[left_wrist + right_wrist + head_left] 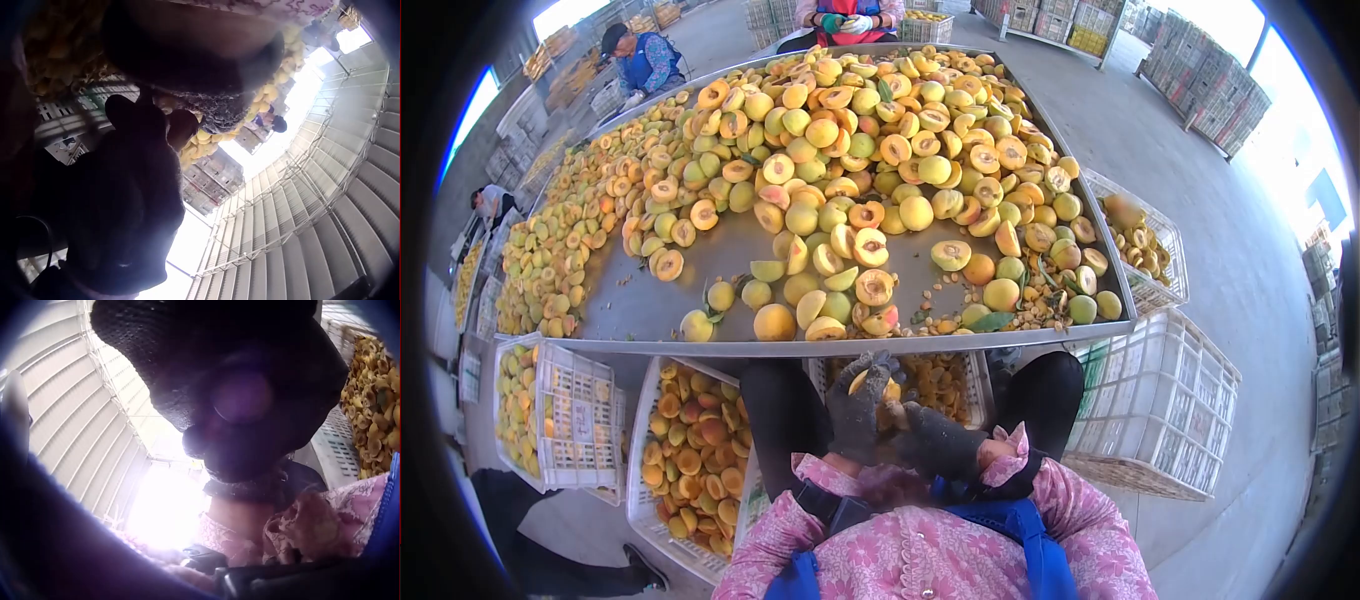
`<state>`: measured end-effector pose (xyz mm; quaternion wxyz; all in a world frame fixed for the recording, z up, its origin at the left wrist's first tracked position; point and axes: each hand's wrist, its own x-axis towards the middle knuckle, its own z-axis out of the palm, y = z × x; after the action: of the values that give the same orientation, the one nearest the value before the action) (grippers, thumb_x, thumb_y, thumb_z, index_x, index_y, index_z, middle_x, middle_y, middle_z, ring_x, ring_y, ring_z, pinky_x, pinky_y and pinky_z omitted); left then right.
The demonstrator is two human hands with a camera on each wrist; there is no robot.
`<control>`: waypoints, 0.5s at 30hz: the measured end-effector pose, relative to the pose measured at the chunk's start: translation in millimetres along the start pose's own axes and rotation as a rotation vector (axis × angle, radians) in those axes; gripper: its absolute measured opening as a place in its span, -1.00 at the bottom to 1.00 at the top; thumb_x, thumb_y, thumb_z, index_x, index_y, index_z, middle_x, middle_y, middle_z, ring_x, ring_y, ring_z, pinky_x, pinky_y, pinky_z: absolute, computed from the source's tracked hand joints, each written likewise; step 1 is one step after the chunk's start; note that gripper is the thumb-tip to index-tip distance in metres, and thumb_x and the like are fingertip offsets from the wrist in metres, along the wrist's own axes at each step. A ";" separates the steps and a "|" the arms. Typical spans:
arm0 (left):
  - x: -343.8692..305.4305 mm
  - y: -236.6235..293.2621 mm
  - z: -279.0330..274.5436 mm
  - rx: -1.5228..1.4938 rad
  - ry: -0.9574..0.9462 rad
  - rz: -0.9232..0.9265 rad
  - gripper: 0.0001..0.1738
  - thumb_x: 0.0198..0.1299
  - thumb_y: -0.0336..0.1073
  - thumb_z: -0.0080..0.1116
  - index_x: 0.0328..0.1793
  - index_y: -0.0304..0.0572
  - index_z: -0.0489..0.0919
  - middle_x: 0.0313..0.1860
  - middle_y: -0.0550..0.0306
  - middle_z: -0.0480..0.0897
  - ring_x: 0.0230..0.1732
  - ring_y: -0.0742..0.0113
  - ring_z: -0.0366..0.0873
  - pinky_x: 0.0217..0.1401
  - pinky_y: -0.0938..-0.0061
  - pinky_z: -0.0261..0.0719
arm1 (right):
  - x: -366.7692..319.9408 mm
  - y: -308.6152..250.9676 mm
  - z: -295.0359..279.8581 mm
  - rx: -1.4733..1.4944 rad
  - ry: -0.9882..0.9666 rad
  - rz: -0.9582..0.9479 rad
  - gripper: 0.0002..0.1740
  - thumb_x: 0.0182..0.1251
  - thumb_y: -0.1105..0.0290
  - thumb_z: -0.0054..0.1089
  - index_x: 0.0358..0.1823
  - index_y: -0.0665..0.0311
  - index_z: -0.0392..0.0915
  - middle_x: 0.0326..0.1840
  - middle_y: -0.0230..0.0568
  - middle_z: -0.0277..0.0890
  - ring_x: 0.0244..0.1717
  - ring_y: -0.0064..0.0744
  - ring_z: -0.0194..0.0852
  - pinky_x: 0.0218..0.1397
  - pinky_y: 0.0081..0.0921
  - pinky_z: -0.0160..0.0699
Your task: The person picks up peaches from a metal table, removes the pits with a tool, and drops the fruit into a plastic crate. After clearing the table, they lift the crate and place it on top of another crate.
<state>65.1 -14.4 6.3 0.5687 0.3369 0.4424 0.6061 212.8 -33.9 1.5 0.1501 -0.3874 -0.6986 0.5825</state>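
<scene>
In a dark glove, the left hand (860, 408) holds a yellow peach piece (858, 382), its fingers curled round it, over a crate at the person's lap. The gloved right hand (942, 440) is close beside it on the right, its fingers pointing towards the left hand; whether they hold anything is hidden. Dark glove shapes fill much of both wrist views, with the right hand (250, 381) in deep shadow. Halved and whole peaches (915, 213) are heaped on the metal table (635, 300) in front.
Under the table edge, a crate (978, 388) holds orange-brown pieces. Crates of peach halves (700, 440) stand at left; a tilted white crate (1155, 405) and another holding fruit (1140, 245) are at right. Other people (640, 65) sit around the table's far sides.
</scene>
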 end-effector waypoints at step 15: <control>10.3 -1.4 -25.4 -0.068 -0.279 -0.193 -0.64 0.30 -0.29 0.07 0.12 -0.38 0.55 -0.04 -0.12 0.65 -0.08 0.17 0.64 0.02 0.30 0.64 | -0.1 -12.9 -15.4 0.530 -0.387 0.032 -0.52 0.17 0.29 0.18 0.15 0.25 0.45 -0.03 0.09 0.45 -0.01 0.09 0.44 0.15 -0.18 0.43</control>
<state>41.2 -8.2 -5.6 0.6914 0.3542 0.3687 0.5105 218.3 -23.5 17.8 0.1008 -0.2278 -0.5322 0.8091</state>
